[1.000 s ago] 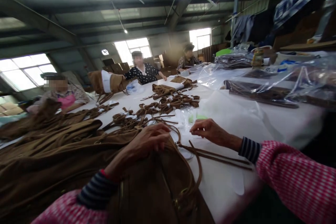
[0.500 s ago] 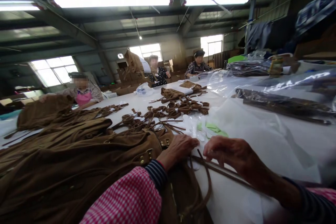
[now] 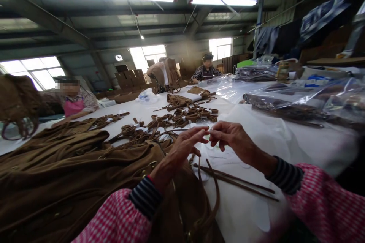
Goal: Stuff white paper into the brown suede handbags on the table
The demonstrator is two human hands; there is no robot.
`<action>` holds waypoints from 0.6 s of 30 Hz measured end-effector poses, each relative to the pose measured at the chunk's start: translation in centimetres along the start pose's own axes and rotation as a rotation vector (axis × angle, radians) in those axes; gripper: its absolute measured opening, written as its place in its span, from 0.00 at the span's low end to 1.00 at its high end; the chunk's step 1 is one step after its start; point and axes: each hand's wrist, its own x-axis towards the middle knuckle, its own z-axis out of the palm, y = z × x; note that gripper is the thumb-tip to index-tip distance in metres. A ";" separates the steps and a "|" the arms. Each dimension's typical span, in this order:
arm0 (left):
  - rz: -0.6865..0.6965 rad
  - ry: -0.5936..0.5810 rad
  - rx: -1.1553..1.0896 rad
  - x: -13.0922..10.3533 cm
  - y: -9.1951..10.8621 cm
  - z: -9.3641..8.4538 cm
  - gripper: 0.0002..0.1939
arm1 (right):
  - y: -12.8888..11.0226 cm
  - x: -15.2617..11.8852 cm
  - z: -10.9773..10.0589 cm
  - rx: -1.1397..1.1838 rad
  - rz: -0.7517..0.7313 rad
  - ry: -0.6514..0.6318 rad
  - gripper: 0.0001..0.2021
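Note:
My left hand (image 3: 184,146) is lifted over the edge of a brown garment (image 3: 122,174) with brass-coloured fittings, its fingers stretched out towards the right. Its fingertips almost meet those of my right hand (image 3: 234,138), which is pinched closed. Whatever sits in that pinch, if anything, is too small to make out. Below the hands, a pair of thin brown straps (image 3: 242,182) lies on the white table (image 3: 322,136). A looped brown cord (image 3: 216,193) hangs beside the garment. Beyond my hands are several coiled brown belts (image 3: 185,117) with white tags.
Clear plastic bags (image 3: 279,106) with dark contents cover the right side. Across the table one person (image 3: 72,100) wears a pink apron, another wears a dark cap (image 3: 207,57). A raised brown garment (image 3: 171,72) partly hides a third. Another brown garment (image 3: 18,98) hangs at far left.
Both hands have risen away from the garment edge and come together. The view has swung right. At far left a brown garment is now lifted off the table.

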 end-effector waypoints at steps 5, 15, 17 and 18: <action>-0.090 0.294 -0.340 -0.2 0.9 -0.7 0.18 | 0.5 1.0 -0.2 -0.051 0.073 -0.287 0.16; 0.013 0.277 0.701 -5.4 5.8 -9.9 0.16 | 8.0 6.1 -8.1 -1.551 -0.085 -0.163 0.09; 0.016 0.207 0.992 -6.7 6.4 -10.1 0.12 | 8.8 6.0 -8.0 -1.624 -0.097 -0.177 0.11; 0.020 0.151 1.100 -7.4 6.5 -9.9 0.10 | 9.1 6.0 -7.9 -1.649 -0.118 -0.184 0.12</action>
